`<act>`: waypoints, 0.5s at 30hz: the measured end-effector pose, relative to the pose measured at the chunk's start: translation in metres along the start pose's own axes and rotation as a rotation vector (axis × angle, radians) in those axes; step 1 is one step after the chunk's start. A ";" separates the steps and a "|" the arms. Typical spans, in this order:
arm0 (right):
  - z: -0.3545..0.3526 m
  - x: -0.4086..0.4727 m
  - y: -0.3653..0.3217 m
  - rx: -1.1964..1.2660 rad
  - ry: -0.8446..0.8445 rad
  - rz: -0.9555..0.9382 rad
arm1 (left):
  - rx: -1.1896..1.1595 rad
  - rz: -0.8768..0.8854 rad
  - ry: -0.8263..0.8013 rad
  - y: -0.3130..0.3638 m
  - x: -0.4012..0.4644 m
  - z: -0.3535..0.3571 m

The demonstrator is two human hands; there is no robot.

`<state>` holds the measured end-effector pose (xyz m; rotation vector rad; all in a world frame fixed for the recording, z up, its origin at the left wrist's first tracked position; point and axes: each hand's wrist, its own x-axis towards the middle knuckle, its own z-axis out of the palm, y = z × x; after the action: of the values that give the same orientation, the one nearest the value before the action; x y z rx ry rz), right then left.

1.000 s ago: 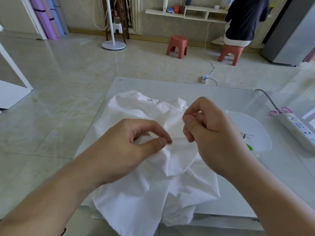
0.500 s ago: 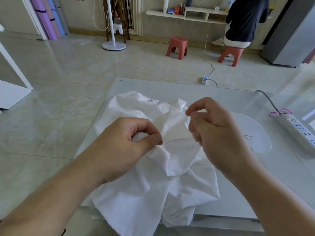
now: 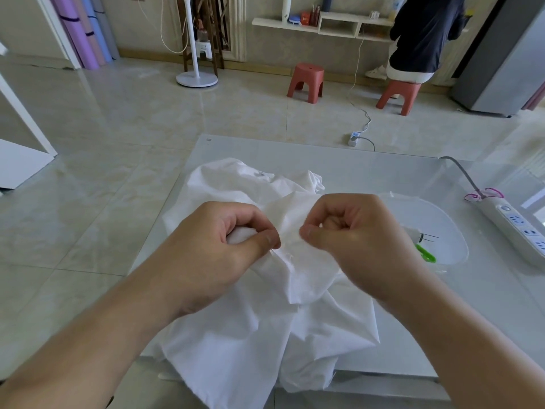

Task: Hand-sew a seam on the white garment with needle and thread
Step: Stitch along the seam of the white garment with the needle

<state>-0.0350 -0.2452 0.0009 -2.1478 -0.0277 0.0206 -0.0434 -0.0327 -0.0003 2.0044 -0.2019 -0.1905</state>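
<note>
Two hands here: our left hand (image 3: 224, 246) pinches a fold of the white garment (image 3: 295, 290), bunched on the glass surface (image 3: 383, 172). Our right hand (image 3: 351, 234) pinches the cloth just beside it; we can't spot the needle.

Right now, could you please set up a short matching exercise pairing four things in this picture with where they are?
Things:
1. left hand
2. power strip
3. empty red stool
4. white garment

Places:
A. on the floor, far side of the room
B. right edge of the table
C. pinching a fold of cloth
D. spread over the table, hanging off the near edge

Pairs: 1-C, 2-B, 3-A, 4-D
</note>
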 end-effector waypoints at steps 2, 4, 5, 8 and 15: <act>-0.006 0.010 0.012 -0.189 0.150 0.090 | -0.004 0.001 0.009 0.000 -0.001 -0.001; -0.011 0.016 0.019 -0.411 0.238 0.154 | 0.013 0.002 0.018 -0.001 -0.001 -0.002; -0.013 0.015 0.019 -0.455 0.255 0.154 | 0.019 0.001 0.019 -0.002 -0.001 -0.002; -0.013 0.007 0.011 -0.260 0.139 0.023 | -0.006 0.002 0.013 -0.001 0.000 -0.001; 0.010 -0.011 -0.009 -0.093 -0.149 -0.165 | 0.010 0.014 0.001 -0.001 -0.001 0.000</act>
<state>-0.0465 -0.2324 0.0036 -2.2260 -0.2976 0.0842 -0.0441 -0.0323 -0.0018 2.0122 -0.2170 -0.1802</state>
